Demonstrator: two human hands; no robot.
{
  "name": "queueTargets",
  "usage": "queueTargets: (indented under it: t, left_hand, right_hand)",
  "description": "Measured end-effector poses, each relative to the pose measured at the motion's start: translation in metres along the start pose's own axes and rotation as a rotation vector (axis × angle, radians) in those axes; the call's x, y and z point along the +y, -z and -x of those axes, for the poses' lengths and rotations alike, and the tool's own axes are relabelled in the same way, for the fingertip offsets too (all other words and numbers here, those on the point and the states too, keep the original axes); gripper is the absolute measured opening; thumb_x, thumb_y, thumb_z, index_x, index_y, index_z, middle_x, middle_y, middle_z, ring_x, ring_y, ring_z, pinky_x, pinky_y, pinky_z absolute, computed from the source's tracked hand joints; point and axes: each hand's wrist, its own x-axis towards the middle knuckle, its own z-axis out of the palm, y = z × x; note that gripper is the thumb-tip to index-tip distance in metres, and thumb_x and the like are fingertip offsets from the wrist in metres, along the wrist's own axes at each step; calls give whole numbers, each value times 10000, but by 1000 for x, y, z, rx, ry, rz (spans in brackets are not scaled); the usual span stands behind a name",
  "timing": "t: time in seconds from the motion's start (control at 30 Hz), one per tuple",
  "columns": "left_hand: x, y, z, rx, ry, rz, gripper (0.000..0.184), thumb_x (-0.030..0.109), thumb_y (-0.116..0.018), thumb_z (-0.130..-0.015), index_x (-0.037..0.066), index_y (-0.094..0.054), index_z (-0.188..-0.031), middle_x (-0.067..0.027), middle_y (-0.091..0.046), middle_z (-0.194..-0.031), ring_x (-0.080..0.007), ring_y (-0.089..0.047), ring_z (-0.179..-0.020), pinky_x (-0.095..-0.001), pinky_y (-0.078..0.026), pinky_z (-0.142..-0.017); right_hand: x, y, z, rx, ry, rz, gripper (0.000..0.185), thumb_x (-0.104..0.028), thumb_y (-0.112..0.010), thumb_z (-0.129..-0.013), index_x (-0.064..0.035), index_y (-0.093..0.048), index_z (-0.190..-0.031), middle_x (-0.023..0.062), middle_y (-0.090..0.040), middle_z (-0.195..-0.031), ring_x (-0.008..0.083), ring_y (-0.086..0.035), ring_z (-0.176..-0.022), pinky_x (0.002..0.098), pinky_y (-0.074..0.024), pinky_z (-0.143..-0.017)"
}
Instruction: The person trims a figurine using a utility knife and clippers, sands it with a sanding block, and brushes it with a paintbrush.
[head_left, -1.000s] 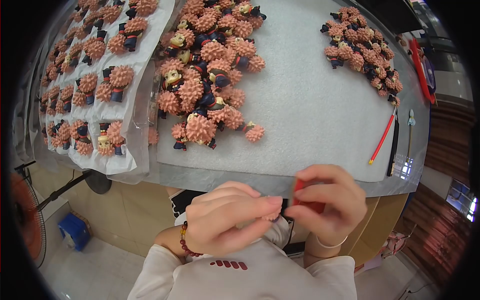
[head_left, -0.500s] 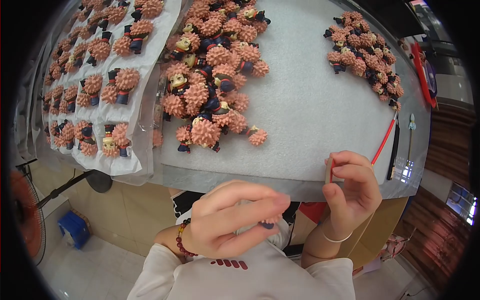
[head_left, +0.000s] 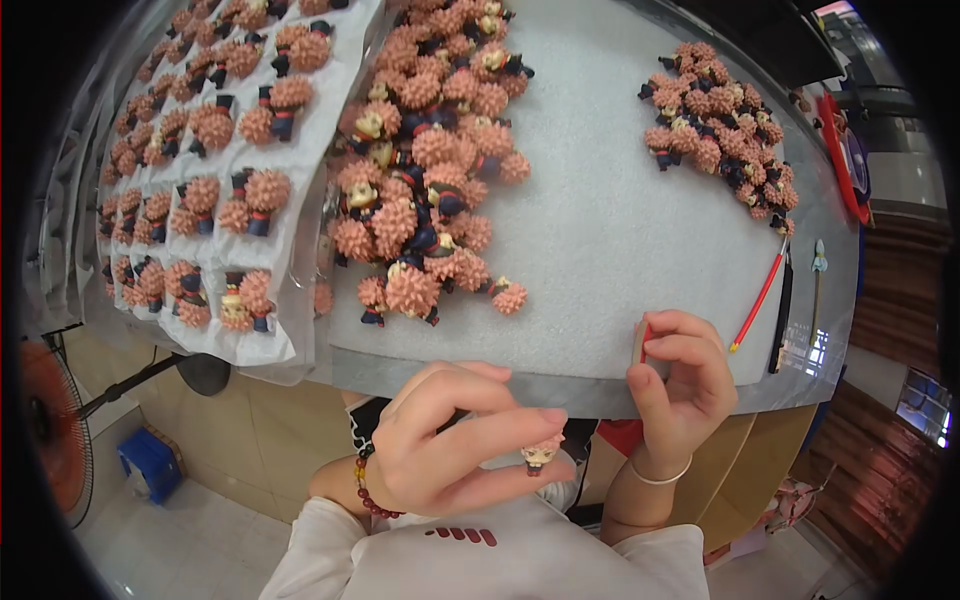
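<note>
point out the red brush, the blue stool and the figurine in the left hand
red brush (head_left: 760,300): head view, on its handle
blue stool (head_left: 150,463): head view, its side
figurine (head_left: 541,455): head view, its face

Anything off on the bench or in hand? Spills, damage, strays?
No spill or obvious damage. Two mild oddities: one figurine juts from the big heap's lower right edge, and a pink piece sits outside the white liner. Held figurine in left hand: too small to check for fine flaws.
</note>
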Motion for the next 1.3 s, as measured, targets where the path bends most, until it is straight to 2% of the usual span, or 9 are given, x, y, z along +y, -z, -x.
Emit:
queueTargets:
  t: [0.33, 0.47, 0.57, 0.67, 0.83, 0.93, 1.03, 1.1, 1.3]
  left_hand:
    - [8, 19, -60, 326, 66, -847, 589, 109, -792, -601, 39, -584, -1147, -91, -559, -1113, -239, -439, -1008, -326, -376, -819]
    - [19, 21, -59, 230, -148, -556, 267, 7, -641, -688, 31, -624, -954, -141, -594, -996, -262, -534, -812, -329, -441, -693]
    - [38, 19, -62, 190, -291, 61, 269, 50, -716, -592, 92, -689, -857, -56, -651, -890, -174, -601, -742, -274, -433, -635]
    - [75, 26, -43, 138, -119, 274, 104, 7, -629, -681, 99, -582, -692, -23, -623, -750, -164, -570, -634, -293, -444, -612]
    - [81, 2, -77, 229, -638, 480, 246, 115, -609, -804, 194, -603, -1037, -19, -665, -955, -197, -648, -849, -320, -477, -748]
    - [70, 32, -65, -46, -581, 372, 148, 107, -592, -809, 161, -598, -946, -16, -672, -868, -195, -650, -785, -301, -467, -692]
    - [57, 31, -68, -44, -636, 70, 60, 77, -584, -777, 137, -579, -773, 5, -630, -743, -166, -615, -691, -279, -458, -663]
    - [74, 36, -64, -182, -474, -149, 208, 34, -550, -762, 121, -521, -575, 57, -542, -569, -124, -552, -573, -289, -452, -637]
    - [115, 41, -51, 178, -99, 55, 47, 104, -621, -704, 142, -630, -731, 0, -647, -733, -170, -617, -692, -241, -452, -663]
  right_hand:
    - [-3, 1, -2, -29, 6, 47, 215, -10, -749, -597, -18, -614, -765, 134, -627, -888, 181, -610, -714, 265, -489, -627]
    - [-2, 2, -3, -38, 29, 65, 211, 2, -741, -596, -19, -614, -763, 127, -627, -879, 178, -612, -699, 260, -491, -612]
    - [-5, 2, -3, -38, 6, 48, 209, 0, -740, -597, -19, -614, -761, 122, -629, -875, 184, -614, -705, 261, -491, -615]
    - [-6, 2, -3, -63, 3, 50, 209, -6, -742, -598, -20, -613, -762, 120, -631, -875, 191, -615, -722, 269, -492, -626]
    - [-22, 20, -13, -188, 77, 178, 213, -23, -745, -601, -19, -607, -764, 123, -631, -873, 221, -613, -739, 300, -495, -653]
    - [-28, 36, -32, -200, 173, 361, 226, -31, -742, -613, -19, -601, -788, 126, -623, -868, 252, -608, -760, 319, -491, -671]
    - [-20, 41, -51, -198, 162, 517, 231, -34, -737, -629, -19, -596, -811, 130, -611, -863, 275, -600, -788, 325, -485, -675]
    - [-17, 41, -63, -262, 187, 615, 238, -64, -719, -653, -23, -584, -844, 121, -595, -879, 283, -577, -814, 342, -469, -704]
    - [-30, 33, -89, -461, 226, 901, 248, -112, -680, -698, -41, -568, -908, 110, -575, -883, 285, -546, -835, 361, -445, -721]
